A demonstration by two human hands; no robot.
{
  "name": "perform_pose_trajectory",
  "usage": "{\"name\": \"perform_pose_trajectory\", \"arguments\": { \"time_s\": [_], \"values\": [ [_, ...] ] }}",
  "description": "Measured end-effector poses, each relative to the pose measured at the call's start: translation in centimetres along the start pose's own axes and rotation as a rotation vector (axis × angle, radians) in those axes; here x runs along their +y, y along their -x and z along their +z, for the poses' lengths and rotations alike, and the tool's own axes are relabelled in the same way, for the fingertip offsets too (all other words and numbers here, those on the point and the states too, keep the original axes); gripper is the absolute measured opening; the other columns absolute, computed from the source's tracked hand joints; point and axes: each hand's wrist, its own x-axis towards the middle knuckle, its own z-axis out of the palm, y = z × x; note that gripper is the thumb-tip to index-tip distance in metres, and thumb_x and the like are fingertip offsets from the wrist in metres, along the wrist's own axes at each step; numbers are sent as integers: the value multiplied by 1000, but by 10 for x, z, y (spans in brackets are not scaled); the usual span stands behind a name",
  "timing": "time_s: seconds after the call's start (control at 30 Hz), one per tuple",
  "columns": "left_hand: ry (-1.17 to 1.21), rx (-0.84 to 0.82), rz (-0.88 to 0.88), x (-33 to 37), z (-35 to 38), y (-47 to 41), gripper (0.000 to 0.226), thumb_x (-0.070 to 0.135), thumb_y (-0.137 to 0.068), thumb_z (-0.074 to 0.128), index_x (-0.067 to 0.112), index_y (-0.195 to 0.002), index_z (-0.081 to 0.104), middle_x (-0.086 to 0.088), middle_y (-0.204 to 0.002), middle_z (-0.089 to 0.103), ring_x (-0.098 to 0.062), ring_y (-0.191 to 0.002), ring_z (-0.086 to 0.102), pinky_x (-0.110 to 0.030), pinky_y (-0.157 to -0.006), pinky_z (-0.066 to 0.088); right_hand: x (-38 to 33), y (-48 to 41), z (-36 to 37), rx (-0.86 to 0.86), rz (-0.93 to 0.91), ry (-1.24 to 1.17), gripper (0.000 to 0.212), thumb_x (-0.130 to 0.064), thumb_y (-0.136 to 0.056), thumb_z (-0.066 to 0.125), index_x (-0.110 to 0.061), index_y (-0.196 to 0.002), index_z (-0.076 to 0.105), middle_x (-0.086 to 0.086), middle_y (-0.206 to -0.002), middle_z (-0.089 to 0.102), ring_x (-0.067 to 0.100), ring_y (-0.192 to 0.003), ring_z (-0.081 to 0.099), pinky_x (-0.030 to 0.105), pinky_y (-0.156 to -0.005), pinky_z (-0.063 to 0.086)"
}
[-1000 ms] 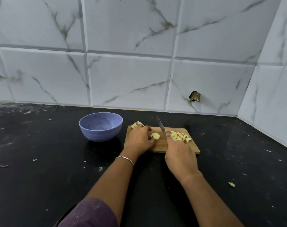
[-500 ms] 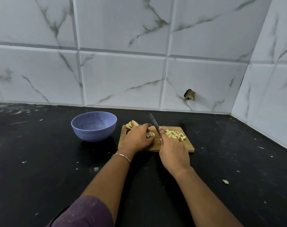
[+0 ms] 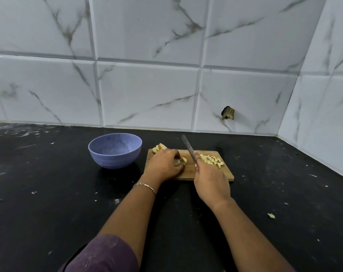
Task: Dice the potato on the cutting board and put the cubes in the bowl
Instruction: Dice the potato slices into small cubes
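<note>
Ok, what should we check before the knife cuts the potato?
1. Left hand holds the potato piece on the cutting board: ok.
2. Fingertips tucked away from the knife: cannot tell, the hand hides them.
3. Right hand grips the knife handle: ok.
4. Cubes piled aside, right of the blade: ok.
5. Bowl upright beside the board: ok.
6. All potato on the board: not ok, a stray bit lies on the counter.
</note>
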Motion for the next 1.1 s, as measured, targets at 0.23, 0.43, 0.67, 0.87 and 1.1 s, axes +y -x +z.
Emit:
{"name": "perform_pose_trajectory", "arguments": {
  "time_s": [0.23, 0.43, 0.67, 0.87, 1.1],
  "values": [
    [-102, -31, -14, 0, 1, -1, 38, 41, -94, 48, 27, -128, 60, 1, -133, 58, -23, -125, 46, -40, -105, 33, 0, 2, -2, 12, 6, -3, 52, -22, -107, 38, -32, -156, 25, -6, -84, 58, 12, -78, 59, 31, -66, 51],
    [-176, -76, 126, 10, 4, -3, 41, 32, -101, 40, 38, -141, 47, 9, -145, 49, -21, -130, 37, -43, -102, 32, 0, 1, -3, 22, -13, 8, 54, -19, -107, 40, -32, -157, 25, -8, -87, 57, 8, -77, 55, 27, -67, 51],
    [-224, -49, 110, 15, 5, -5, 31, 42, -100, 46, 29, -120, 65, 1, -122, 60, -21, -119, 47, -42, -98, 35, 1, 1, -2, 13, -17, 6, 52, -21, -107, 39, -31, -156, 28, -7, -85, 56, 11, -75, 55, 29, -65, 51],
    [-222, 28, 59, 20, 7, -2, 28, 41, -97, 50, 27, -109, 71, 2, -112, 65, -19, -112, 53, -40, -93, 38, 1, 3, -3, 11, -7, 4, 51, -21, -107, 40, -31, -156, 28, -6, -83, 56, 11, -73, 55, 27, -60, 48],
    [-168, 72, -42, 32, 6, 5, 24, 37, -95, 54, 26, -107, 71, 3, -111, 67, -18, -111, 56, -40, -97, 37, 3, 4, -4, 12, 28, -31, 47, -23, -105, 42, -30, -152, 38, -2, -93, 65, 15, -85, 61, 34, -71, 56]
  ]
}}
